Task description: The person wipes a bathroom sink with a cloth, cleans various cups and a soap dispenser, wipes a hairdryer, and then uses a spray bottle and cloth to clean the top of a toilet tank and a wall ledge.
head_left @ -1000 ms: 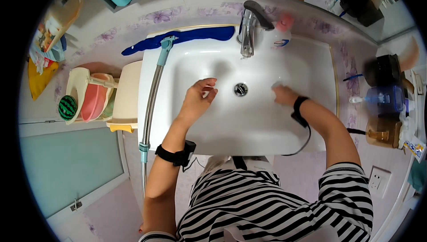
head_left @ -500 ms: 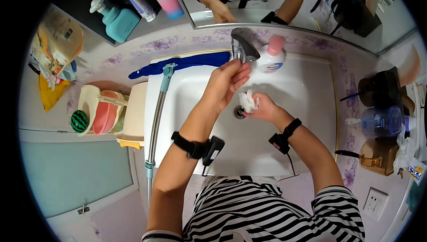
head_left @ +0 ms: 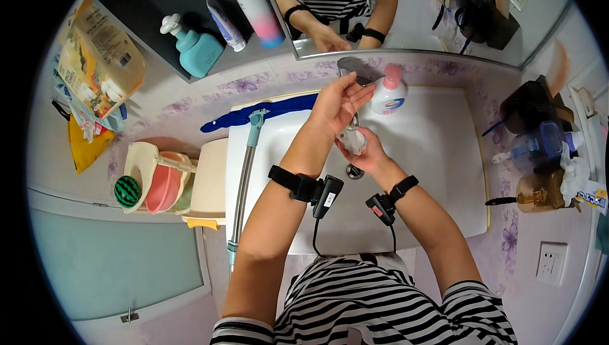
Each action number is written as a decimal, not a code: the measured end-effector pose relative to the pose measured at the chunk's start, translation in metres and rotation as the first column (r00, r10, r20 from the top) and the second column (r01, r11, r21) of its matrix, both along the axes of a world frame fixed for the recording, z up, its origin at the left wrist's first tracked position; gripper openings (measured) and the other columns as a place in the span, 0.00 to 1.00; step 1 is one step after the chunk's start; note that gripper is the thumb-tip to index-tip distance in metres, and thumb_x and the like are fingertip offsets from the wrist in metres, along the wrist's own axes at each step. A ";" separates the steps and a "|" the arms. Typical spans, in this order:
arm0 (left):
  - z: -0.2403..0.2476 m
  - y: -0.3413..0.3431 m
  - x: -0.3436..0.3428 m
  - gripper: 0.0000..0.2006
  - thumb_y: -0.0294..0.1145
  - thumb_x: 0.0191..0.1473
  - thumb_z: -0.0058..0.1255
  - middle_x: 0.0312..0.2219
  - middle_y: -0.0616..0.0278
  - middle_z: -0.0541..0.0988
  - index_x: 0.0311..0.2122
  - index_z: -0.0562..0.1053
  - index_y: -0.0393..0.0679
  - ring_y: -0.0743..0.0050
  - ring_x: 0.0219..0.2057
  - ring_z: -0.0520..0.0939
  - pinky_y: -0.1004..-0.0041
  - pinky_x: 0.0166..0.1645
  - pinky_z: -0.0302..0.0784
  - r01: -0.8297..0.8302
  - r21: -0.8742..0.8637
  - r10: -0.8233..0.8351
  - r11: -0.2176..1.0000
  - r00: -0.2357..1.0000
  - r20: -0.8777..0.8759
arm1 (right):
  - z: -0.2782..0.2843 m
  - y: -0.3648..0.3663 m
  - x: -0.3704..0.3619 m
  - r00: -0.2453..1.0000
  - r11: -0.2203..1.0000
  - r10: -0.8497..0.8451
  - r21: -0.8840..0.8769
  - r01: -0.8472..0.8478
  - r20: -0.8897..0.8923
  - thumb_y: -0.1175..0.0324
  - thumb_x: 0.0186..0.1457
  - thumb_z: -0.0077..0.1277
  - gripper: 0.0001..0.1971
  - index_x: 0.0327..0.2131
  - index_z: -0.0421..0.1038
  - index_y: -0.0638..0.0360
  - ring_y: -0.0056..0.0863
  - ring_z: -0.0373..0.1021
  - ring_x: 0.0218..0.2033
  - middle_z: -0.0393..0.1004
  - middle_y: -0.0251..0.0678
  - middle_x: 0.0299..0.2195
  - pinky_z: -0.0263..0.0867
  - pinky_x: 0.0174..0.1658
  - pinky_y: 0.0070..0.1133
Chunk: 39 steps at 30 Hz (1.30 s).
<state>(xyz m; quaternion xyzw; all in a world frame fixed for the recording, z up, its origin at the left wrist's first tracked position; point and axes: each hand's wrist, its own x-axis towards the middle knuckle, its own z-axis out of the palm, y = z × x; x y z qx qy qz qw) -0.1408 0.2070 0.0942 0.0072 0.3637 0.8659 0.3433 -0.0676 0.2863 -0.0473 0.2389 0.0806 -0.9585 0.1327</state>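
Note:
My right hand (head_left: 369, 156) is closed around a crumpled white tissue (head_left: 353, 141), over the white washbasin (head_left: 431, 174) near its drain (head_left: 354, 172). What looks like a clear stream of water falls from the tap onto the tissue. The grey metal tap (head_left: 356, 70) stands at the basin's back edge, partly covered by my left hand (head_left: 342, 105). That hand is held up with its fingers stretched out beside the tap lever; whether they touch it I cannot tell. A white pump bottle with a pink top (head_left: 389, 94) stands just right of the tap.
A mop with a blue pad (head_left: 279, 110) lies along the basin's back left, its pole (head_left: 243, 180) running down the left side. Several cups (head_left: 539, 191) line the right wall. Bottles, including a turquoise pump bottle (head_left: 200, 53), stand on a shelf. A mirror (head_left: 419, 9) hangs above.
My right hand has raised the tissue from by the drain to under the tap. My left hand's fingers have straightened at the tap lever. The view has shifted slightly.

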 end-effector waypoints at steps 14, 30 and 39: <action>-0.175 0.002 0.042 0.25 0.53 0.57 0.29 0.41 0.53 0.71 0.47 0.64 0.42 0.54 0.42 0.71 0.55 0.50 0.63 -0.006 -0.014 0.013 1.000 0.823 0.568 | -0.009 -0.013 -0.004 0.983 0.580 -0.128 0.814 -0.032 0.130 0.60 0.56 0.40 0.14 0.30 0.64 0.63 0.25 0.65 0.20 0.68 0.37 0.21 0.59 0.20 0.21; -0.168 0.011 0.015 0.14 0.37 0.56 0.30 0.33 0.53 0.71 0.38 0.65 0.38 0.55 0.36 0.73 0.56 0.41 0.75 -0.089 0.195 -0.058 0.977 0.767 0.639 | 0.069 0.041 0.007 0.946 -0.324 0.120 0.888 0.325 -0.302 0.78 0.43 0.39 0.29 0.53 0.54 0.62 0.40 0.55 0.55 0.57 0.46 0.53 0.51 0.56 0.26; -0.140 0.017 0.040 0.13 0.38 0.58 0.30 0.36 0.54 0.69 0.41 0.64 0.42 0.57 0.36 0.72 0.60 0.39 0.75 -0.031 0.100 -0.031 0.995 0.829 0.558 | 0.113 0.048 0.001 0.846 -0.737 0.414 0.421 0.528 -0.336 0.86 0.36 0.36 0.29 0.49 0.60 0.64 0.41 0.54 0.54 0.59 0.44 0.52 0.50 0.56 0.30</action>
